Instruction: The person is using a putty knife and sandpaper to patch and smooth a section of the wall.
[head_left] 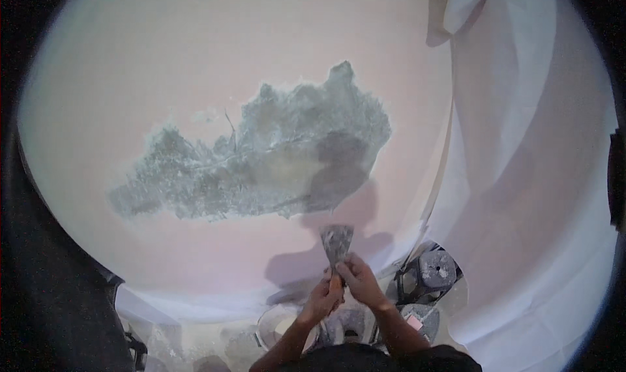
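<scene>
A pale pink wall (195,46) fills most of the head view, with a large ragged grey patch (274,163) across its middle, its right part in shadow. Below the patch, a putty knife (337,240) with a smeared metal blade and orange handle points upward. My left hand (321,295) is wrapped round its handle. My right hand (359,279) grips it higher, at the foot of the blade. The blade appears in front of the wall; whether it touches cannot be told.
At lower right stand a dark, plaster-spattered stool (435,267) and another surface bearing a small pink block (415,321). A round pale bucket (267,325) is partly hidden behind my left forearm. Pale sheeting (528,209) runs down the right side.
</scene>
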`<state>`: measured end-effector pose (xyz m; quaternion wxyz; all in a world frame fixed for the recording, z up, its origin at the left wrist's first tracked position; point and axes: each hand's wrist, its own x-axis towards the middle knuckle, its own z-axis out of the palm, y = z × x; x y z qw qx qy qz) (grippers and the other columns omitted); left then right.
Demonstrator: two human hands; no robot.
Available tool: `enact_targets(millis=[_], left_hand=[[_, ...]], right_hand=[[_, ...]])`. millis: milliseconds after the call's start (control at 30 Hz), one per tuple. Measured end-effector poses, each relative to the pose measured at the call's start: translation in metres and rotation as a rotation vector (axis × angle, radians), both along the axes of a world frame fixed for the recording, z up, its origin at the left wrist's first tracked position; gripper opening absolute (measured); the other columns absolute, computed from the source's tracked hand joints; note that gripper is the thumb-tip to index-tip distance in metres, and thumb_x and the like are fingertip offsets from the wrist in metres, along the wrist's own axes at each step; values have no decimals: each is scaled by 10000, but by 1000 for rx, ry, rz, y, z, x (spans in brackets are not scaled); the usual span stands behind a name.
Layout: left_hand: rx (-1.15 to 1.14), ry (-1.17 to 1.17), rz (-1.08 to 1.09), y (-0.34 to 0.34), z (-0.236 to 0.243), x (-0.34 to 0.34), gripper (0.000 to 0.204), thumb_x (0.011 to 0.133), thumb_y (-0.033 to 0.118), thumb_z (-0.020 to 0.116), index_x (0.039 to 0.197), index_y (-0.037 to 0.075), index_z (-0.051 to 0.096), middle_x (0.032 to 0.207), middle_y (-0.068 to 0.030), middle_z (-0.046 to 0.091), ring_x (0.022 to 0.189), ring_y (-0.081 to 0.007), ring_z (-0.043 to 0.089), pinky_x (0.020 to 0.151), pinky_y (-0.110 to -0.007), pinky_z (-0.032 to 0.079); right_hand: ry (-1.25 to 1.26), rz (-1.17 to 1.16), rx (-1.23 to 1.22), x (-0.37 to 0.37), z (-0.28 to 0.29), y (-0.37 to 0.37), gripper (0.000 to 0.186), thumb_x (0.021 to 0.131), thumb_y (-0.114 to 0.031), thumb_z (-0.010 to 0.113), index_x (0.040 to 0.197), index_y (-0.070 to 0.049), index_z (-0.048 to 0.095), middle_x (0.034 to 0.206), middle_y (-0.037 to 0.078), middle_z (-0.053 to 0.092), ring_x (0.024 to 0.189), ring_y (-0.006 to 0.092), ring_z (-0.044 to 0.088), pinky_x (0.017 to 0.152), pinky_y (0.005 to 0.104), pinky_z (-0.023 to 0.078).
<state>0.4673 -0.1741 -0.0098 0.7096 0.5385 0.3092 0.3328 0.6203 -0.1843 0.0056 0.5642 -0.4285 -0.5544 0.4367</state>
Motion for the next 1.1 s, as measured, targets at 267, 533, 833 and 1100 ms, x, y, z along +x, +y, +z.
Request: enact_targets(millis=[267, 533, 833, 1100], left_hand=[[174, -198, -2, 91, 33, 86, 348, 964, 340, 483, 774, 58, 560, 565, -17, 495, 453, -98, 446, 415, -250, 334], [-122, -183, 286, 134, 94, 156, 455, 939, 495, 511, 701, 107, 496, 537, 15, 399, 479, -129, 462, 415, -286, 346], [-20, -123, 526, 164, 79, 171, 643, 962, 628, 339, 619, 101, 472, 505, -18, 425, 412, -137, 430, 392, -275, 338], [115, -74, 584, 184, 71, 182, 653, 978, 602, 336, 599, 84, 457, 493, -36, 438, 405, -143, 441, 383, -285, 345]], right_hand=[[-225, -44, 92, 67, 82, 79, 221, 995, -213, 501, 950, -1, 547, 816, 80, 632, 744, 138, 613, 701, 288, 506], [-108, -26, 141, 117, 91, 201, 262, 993, -263, 500, 911, -15, 497, 765, 68, 572, 672, 126, 563, 613, 315, 485], [-190, -163, 359, 99, 86, 242, 185, 996, -215, 492, 974, -49, 415, 732, 65, 543, 564, 133, 537, 508, 299, 464], [166, -11, 123, 98, 111, 226, 172, 995, -191, 496, 1008, -47, 402, 720, 66, 539, 498, 132, 518, 452, 291, 451]])
